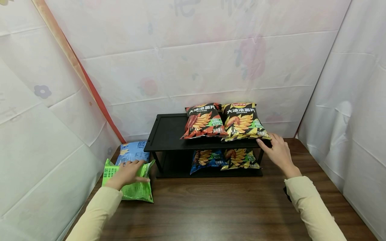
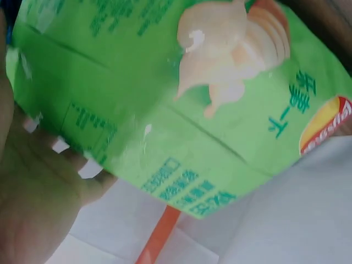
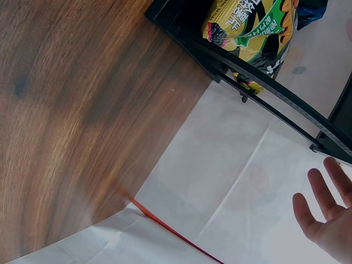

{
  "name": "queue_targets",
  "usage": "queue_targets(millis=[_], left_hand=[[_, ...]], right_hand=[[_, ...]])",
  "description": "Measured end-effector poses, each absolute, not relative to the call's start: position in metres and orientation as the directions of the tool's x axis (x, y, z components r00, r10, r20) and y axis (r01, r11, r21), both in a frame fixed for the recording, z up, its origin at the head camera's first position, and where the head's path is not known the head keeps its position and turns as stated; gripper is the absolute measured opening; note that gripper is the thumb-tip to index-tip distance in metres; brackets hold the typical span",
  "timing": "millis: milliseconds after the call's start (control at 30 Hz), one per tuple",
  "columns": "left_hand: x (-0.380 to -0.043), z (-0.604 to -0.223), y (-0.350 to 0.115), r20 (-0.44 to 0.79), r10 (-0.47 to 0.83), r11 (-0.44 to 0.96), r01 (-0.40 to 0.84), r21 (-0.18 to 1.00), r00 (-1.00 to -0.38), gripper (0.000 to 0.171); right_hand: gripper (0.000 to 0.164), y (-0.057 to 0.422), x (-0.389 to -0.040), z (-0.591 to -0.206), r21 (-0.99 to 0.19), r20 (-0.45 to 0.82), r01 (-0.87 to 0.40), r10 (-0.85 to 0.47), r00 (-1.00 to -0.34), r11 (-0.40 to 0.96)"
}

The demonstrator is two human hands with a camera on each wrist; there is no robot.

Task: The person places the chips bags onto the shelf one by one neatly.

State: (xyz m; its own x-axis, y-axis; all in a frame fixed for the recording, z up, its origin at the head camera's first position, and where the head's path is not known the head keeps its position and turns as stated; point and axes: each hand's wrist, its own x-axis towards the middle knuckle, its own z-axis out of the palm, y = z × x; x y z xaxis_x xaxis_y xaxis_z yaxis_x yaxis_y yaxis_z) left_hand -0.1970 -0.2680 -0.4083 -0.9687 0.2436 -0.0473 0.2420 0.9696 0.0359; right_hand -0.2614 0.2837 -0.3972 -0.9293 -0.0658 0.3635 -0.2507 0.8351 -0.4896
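At the left, my left hand (image 1: 129,173) grips a green chip bag (image 1: 137,192), its thumb across the front and its fingers over the far edge. The fingertips are hidden behind the bag in the left wrist view. A blue chip bag (image 1: 132,150) lies just behind it. Beside the right end of a black two-tier rack (image 1: 167,132) is my right hand (image 1: 278,152), fingers extended, thumb near the corner of a yellow-and-black chip bag (image 1: 242,122). Those fingers (image 3: 323,195) look spread in the right wrist view. A red-and-black chip bag (image 1: 206,124) shares the upper tier.
On the lower tier sit a dark blue chip bag (image 1: 208,160) and another yellow-and-black bag (image 1: 239,158), both partly hidden by the upper shelf. The rack stands on a brown wooden table (image 1: 211,207). White printed cloth (image 1: 196,67) surrounds the table, with a red-orange ribbon (image 1: 99,98) at the left.
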Motion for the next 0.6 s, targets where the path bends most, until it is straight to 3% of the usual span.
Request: queue_targets(millis=[267,433,600], left_hand=[[-0.189,-0.389,-0.270,-0.225,0.266,0.964,0.255,0.077,-0.937,0.109],[-0.189,-0.382,-0.270,-0.278,0.263,0.965,0.248,0.088,-0.924,0.107],[-0.192,-0.389,-0.271,-0.256,0.260,0.966,0.254,0.058,-0.931,0.103]], right_hand=[[0.076,0.283,-0.261,-0.397,-0.492,0.357,-0.246,-0.064,-0.932,0.835],[0.076,0.284,-0.261,-0.397,-0.491,0.355,-0.244,-0.064,-0.933,0.836],[0.076,0.284,-0.261,-0.397,-0.488,0.357,-0.244,-0.063,-0.932,0.838]])
